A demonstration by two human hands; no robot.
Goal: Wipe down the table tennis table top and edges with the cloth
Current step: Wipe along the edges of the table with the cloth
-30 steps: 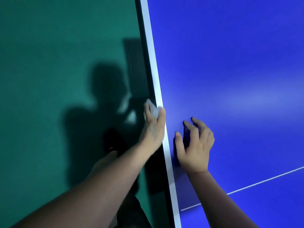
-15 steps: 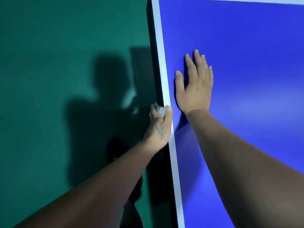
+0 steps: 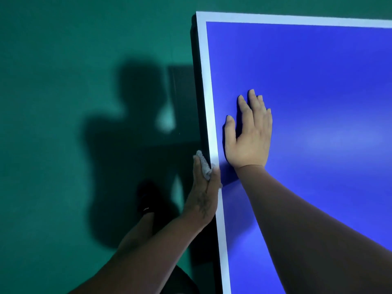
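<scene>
The blue table tennis table [image 3: 318, 81] fills the right half of the view, with a white border line along its left side [image 3: 209, 102] and far end. My left hand [image 3: 204, 194] grips a small grey cloth [image 3: 204, 164] against the table's dark left side edge, thumb on the white line, fingers down over the side. Most of the cloth is hidden in the hand. My right hand [image 3: 250, 134] lies flat on the blue top just right of the white line, fingers straight and pointing away from me.
The table's far left corner [image 3: 198, 14] is in view at the top. Green floor [image 3: 74, 81] spreads to the left, with my shadow on it. My foot in a dark shoe [image 3: 146, 200] stands on the floor near the table's side.
I have moved along the side edge towards the far end; the corner has come into view. My left hand slid the cloth forward along the edge, and my right hand went from bent fingertips to flat.
</scene>
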